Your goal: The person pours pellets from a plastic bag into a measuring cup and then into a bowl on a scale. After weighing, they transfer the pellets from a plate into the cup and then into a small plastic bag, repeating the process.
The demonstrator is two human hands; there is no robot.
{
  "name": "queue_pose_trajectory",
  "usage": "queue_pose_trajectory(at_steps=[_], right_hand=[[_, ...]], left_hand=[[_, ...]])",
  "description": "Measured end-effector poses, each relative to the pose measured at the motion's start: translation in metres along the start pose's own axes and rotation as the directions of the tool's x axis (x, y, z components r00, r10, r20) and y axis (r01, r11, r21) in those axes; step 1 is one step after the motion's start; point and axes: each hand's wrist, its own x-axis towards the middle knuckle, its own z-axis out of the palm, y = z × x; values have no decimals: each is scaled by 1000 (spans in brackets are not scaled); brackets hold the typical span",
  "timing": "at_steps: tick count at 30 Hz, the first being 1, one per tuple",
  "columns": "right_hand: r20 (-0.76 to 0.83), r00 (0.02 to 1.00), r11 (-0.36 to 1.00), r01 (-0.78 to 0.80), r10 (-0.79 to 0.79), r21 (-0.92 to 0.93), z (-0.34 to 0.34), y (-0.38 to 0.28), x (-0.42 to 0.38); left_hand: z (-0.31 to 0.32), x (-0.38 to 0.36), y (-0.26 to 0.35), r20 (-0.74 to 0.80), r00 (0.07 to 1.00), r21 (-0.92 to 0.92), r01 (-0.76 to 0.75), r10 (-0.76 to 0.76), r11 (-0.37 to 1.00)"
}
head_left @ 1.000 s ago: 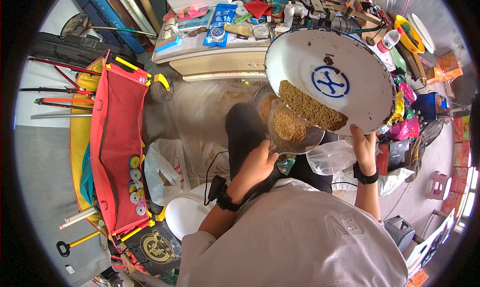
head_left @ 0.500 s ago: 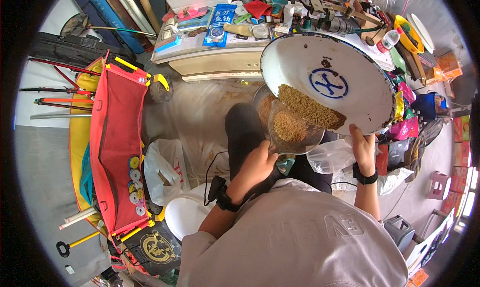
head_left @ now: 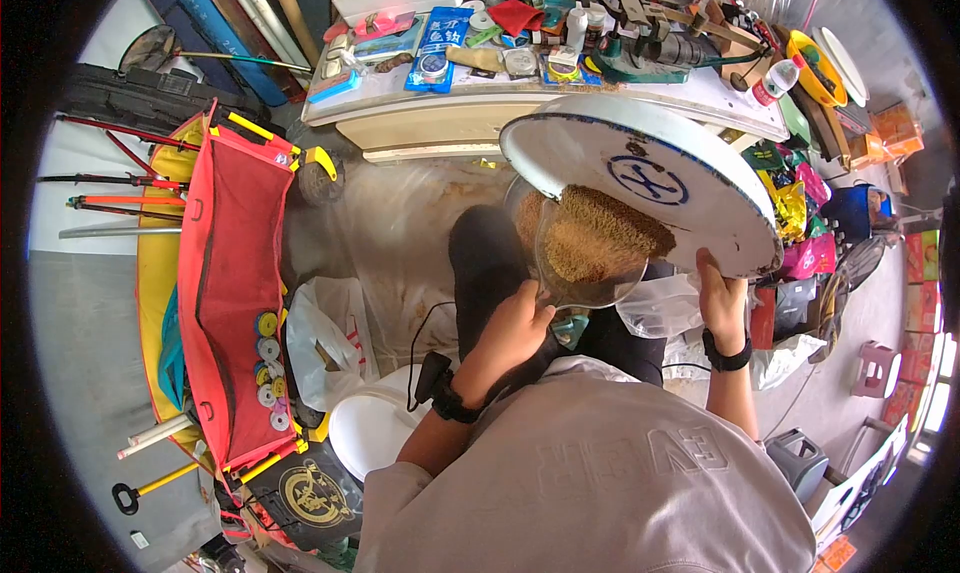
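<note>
A white enamel basin (head_left: 700, 183) with a blue emblem is tipped steeply, its lower edge over a clear bowl. My right hand (head_left: 722, 293) is closed on the basin's near rim. Brown granules (head_left: 615, 228) slide from the basin into the clear bowl (head_left: 600, 291), where they heap up. My left hand (head_left: 518, 323) pinches the near left edge of that bowl. Behind it, a second round container (head_left: 524, 198) with brown granules shows partly; the bowl hides the rest.
A cluttered workbench (head_left: 400, 123) stands ahead. To the left are a red mesh bag (head_left: 235, 293), a white plastic bag (head_left: 325, 338) and a white bucket (head_left: 360, 433). Coloured packets (head_left: 800, 203) lie at the right. A clear plastic bag (head_left: 660, 308) hangs beside the bowl.
The basin has tilted more steeply and shifted slightly left and down. Granules have moved from it into the clear bowl, which looks fuller. My left hand has hardly moved.
</note>
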Motion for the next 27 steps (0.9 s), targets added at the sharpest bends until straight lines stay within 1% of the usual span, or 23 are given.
queue_pose_trajectory(at_steps=[2, 4, 5, 6, 7, 8, 9, 10, 12, 13, 15, 16, 17, 18, 20, 21, 22, 24, 25, 26, 27], right_hand=[[-11, 1000, 1000, -2, 2, 4, 2, -2, -2], [-45, 999, 997, 26, -29, -70, 8, -13, -5], [-41, 998, 990, 39, -45, -137, 5, -8, -6], [-41, 998, 990, 41, -47, -137, 2, 4, -6], [-25, 969, 926, 227, -246, -301, 0, 19, -6], [24, 902, 801, 394, -430, -450, -3, 29, -6], [135, 886, 758, 451, -443, -471, -1, 5, -2], [153, 900, 796, 434, -409, -423, 0, 0, -1], [91, 946, 872, 323, -312, -369, 8, -19, -2], [69, 940, 883, 338, -334, -325, 10, -14, -1], [67, 947, 890, 320, -315, -326, 11, -10, -1], [66, 952, 896, 304, -299, -323, 11, -9, 0], [56, 949, 912, 313, -310, -265, 13, -9, 0], [56, 949, 912, 313, -309, -265, 11, -4, -1], [52, 911, 853, 403, -410, -332, 2, 24, 0], [22, 891, 787, 413, -454, -458, 2, 33, -1], [-35, 953, 942, 291, -300, -165, 0, 39, 0], [-72, 996, 999, 47, -45, 20, -2, 37, 5], [-56, 998, 999, 35, -33, 28, -6, 34, 10], [-74, 996, 998, 60, -58, 26, -8, 28, 19], [-70, 998, 997, 3, 2, 81, -11, 20, 29]], left_hand=[[0, 0, -1, 0, 1000, -5, 6, -6, 1000], [0, -1, -3, 1, 1000, -9, 10, -10, 1000], [0, -2, -4, -2, 1000, -21, 9, -9, 1000], [0, -2, -5, -5, 1000, -31, 8, -8, 999], [0, -2, -5, -5, 1000, -31, 7, -8, 999], [0, -2, -5, -3, 1000, -24, 21, -21, 999], [0, -3, -5, -2, 999, -17, 34, -34, 999], [0, -3, -4, -1, 999, -17, 34, -34, 999], [0, -2, -3, -37, 999, 0, -29, 29, 1000], [-2, -2, -1, -35, 999, -1, -28, 28, 1000], [-5, -2, 5, 20, 998, 16, 55, -55, 998], [-3, -2, 3, 22, 998, 15, 55, -56, 998], [-1, -2, -1, 6, 999, 2, 36, -36, 999], [0, -2, -3, -12, 1000, -11, 15, -15, 1000], [-1, -2, -2, -12, 1000, -23, 6, -6, 1000], [-1, -3, -2, -11, 1000, -35, -4, 4, 999], [0, -4, -3, -11, 1000, -35, -7, 7, 999], [1, -4, -6, -41, 999, 3, -28, 28, 1000], [1, -2, -6, -44, 997, 7, -57, 57, 998], [0, -3, -7, -17, 999, -1, -31, 31, 1000], [-1, -2, -7, 9, 1000, -9, -2, 2, 1000]])
